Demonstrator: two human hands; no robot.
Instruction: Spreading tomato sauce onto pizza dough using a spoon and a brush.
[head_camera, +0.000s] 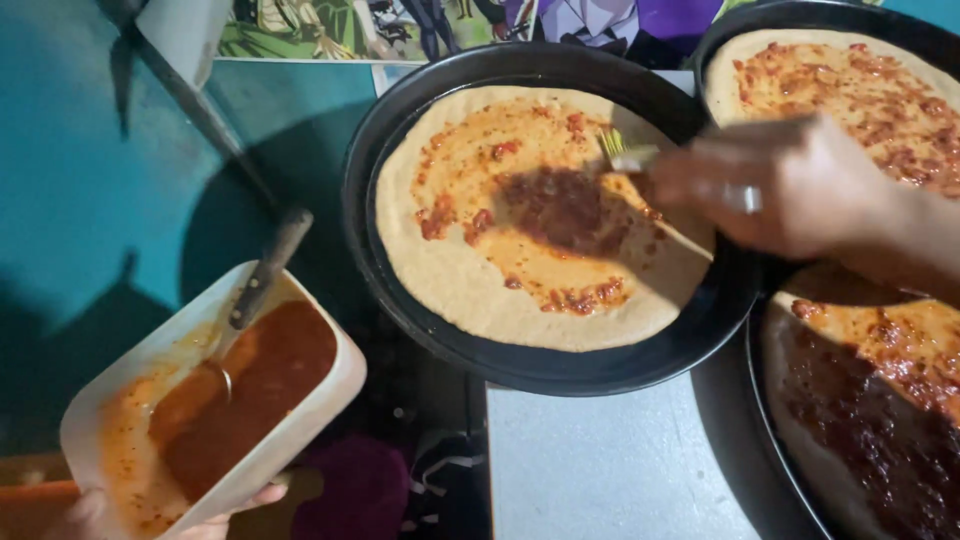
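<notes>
1. At the lower left edge, a pale rectangular sauce container (215, 400) is held tilted from underneath by the left hand (150, 518); only its fingertips are seen, curled against the container's base.
2. A spoon (252, 295) is rested in the red sauce, its handle leaning over the container's upper rim.
3. Between the container and the middle black pan (560, 365), a narrow dark gap is left open.
4. In that pan a round dough base (500, 290) is laid, partly smeared with sauce; its outer border is left bare.
5. A small brush (622, 152) is pinched by the closed fingers of the right hand (790, 185) over the base's upper right part.
6. Two further sauced bases are seen at the right edge, one in the upper pan (720, 35), one in the lower pan (775, 440).
7. The pans are set on a grey surface (600, 460), with a teal wall (70, 150) at the left.
</notes>
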